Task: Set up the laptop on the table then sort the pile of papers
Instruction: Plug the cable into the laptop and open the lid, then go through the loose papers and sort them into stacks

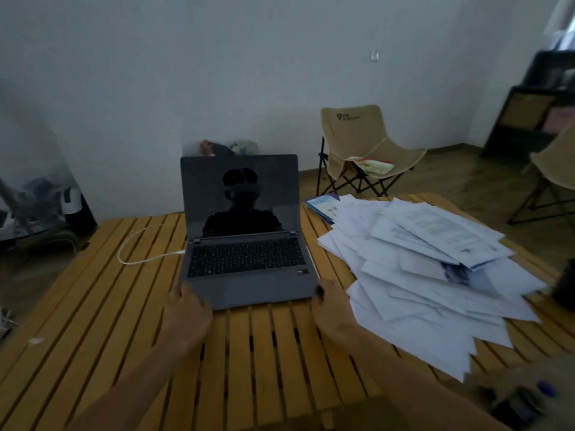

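White charging cable [137, 244] plugged in left of open grey laptop [249, 244] on slatted yellow wooden table [93, 306] — liable to snag if slid. Left hand [183, 309], right hand [331, 306] gripping near corners. Loose white paper pile [429, 275] just right — easily nudged off. Beige folding chair [361, 147] behind, pale wall.

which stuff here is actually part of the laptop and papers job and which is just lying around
Part of the job:
laptop, open, screen dark
left hand and right hand at its front corners
pile of papers
white cable at the laptop's left side

Just lying about:
folding chair
dark cup
blue booklet
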